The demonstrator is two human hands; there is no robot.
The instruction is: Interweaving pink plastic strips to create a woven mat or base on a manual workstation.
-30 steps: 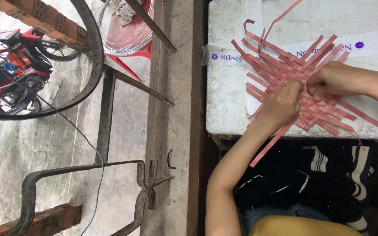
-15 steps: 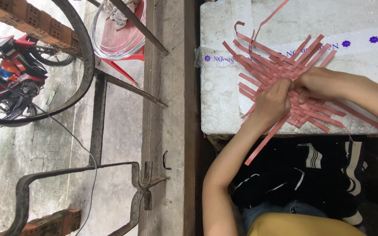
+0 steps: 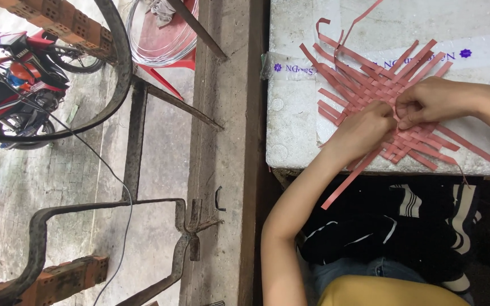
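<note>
Figure. Weaving of pink strips into a flat mat, seen from the worker's head. The mat (image 3: pixel 384 105) lies on a white foam board (image 3: pixel 290 136) at the right of the scene, its loose strip ends fanning out on all sides; one long strip (image 3: pixel 354 178) hangs over the board's near edge. The left hand (image 3: pixel 364 130) rests on the mat's left-centre, fingers curled down and pressed on the crossings, holding them flat. The right hand (image 3: pixel 429 102) sits just beside it, to the right, thumb and forefinger pinching a single strip at the middle of the weave; the other fingers are folded in. The two hands almost touch.

Judged from this pose, the step in hand is the threading of one strip over and under its neighbours, with the mat only partly closed and many ends unwoven. The next move would call for the pinched strip to be drawn snug against the woven rows while the left hand keeps the crossings from sliding.

At the left: a concrete ledge (image 3: pixel 222 170), a rusted metal frame (image 3: pixel 86 226), a red plastic chair (image 3: pixel 168 54) and a parked motorbike (image 3: pixel 12 96).
</note>
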